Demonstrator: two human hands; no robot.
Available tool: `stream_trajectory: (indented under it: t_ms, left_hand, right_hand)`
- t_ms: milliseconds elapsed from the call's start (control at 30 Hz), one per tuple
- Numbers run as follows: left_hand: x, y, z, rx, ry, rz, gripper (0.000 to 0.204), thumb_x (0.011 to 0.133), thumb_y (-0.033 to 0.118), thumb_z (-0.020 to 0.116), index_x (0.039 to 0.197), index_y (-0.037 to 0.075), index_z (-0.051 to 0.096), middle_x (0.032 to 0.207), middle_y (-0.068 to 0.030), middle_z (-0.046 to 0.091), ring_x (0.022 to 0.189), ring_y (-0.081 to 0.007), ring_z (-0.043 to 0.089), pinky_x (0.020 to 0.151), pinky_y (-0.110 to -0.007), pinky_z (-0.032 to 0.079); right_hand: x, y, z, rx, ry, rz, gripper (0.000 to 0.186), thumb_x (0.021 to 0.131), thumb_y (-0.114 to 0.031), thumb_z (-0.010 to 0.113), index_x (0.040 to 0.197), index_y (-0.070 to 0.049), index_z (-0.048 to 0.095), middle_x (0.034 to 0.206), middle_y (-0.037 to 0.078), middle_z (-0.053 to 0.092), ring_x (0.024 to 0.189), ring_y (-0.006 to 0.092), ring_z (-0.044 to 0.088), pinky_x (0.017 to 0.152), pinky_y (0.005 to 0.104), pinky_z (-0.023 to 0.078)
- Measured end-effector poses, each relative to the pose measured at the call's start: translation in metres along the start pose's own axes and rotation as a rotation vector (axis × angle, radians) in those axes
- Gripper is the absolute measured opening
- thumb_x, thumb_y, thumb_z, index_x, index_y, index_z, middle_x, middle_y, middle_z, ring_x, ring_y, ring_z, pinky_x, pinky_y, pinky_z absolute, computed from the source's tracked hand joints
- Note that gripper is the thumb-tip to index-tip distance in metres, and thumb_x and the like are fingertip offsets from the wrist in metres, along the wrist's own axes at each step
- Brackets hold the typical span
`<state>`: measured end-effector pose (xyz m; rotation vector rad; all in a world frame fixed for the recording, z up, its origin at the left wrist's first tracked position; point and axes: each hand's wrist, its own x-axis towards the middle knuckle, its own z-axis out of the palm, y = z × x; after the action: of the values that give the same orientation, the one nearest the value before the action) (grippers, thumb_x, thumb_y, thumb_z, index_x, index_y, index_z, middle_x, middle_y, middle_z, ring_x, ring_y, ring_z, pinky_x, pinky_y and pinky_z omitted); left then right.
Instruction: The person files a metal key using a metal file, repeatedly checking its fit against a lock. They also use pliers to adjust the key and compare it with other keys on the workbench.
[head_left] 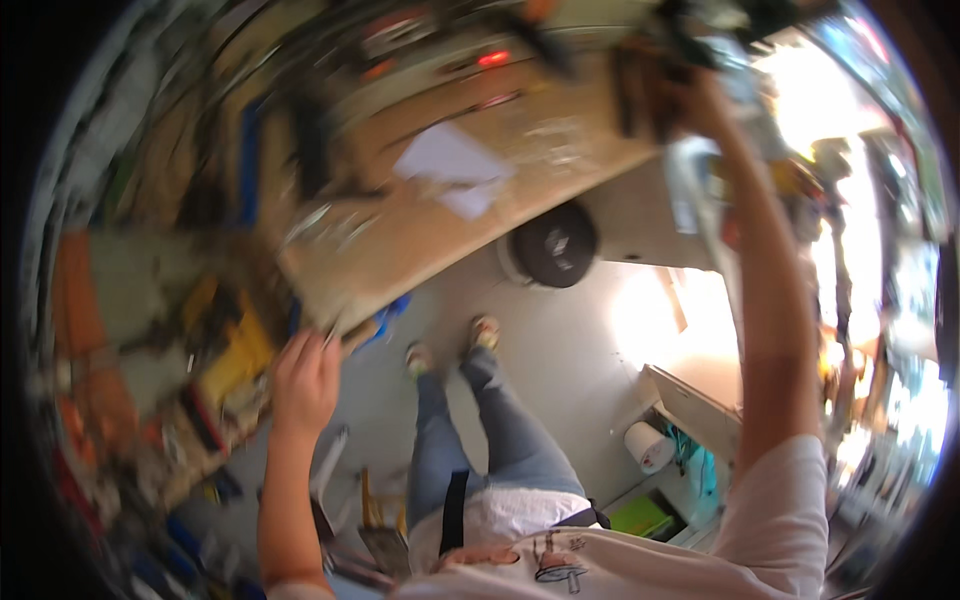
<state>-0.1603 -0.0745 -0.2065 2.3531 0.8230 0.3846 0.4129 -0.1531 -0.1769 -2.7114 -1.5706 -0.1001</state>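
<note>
two hands [307, 378] [697, 97], two shoes [417, 357] [485, 332], one tabletop [400, 250], one white cylinder [650, 448]

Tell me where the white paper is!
In the head view, the white paper lies on the brown tabletop, in the upper middle, left of the right hand.

Strong white light flooded in from your right, burning out a patch of smooth grey floor [585, 400]. Blur smeared your bare right grip [690, 98] and the flat tan surface [405, 250]; fisheye edges bent into black.
</note>
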Motion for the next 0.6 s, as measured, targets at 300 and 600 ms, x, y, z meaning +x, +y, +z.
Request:
stream_trajectory:
  t_ms: [300,600]
  left_hand:
    - [-0.016,-0.005,-0.017,-0.053,0.035,0.034,0.015,0.089,0.010,0.055,0.084,-0.003,0.055,0.075,-0.0151,0.055,0.067,-0.0335,0.055,0.059,-0.039,0.045]
    - [0.003,-0.010,-0.010,0.041,0.067,0.232,0.014,0.085,0.013,0.059,0.077,0.004,0.053,0.067,-0.0088,0.053,0.065,-0.0264,0.056,0.056,-0.037,0.046]
  right_hand:
    - [-0.256,-0.081,-0.101,0.833,0.253,0.637,0.042,0.090,-0.028,0.052,0.121,0.000,0.048,0.060,0.000,0.050,0.045,0.0049,0.041,0.039,0.0191,0.030]
    - [-0.284,-0.330,-0.058,0.679,-0.040,-0.205,0.051,0.071,0.001,0.068,0.116,-0.022,0.065,0.065,0.004,0.050,0.048,0.0187,0.051,0.046,0.0294,0.043]
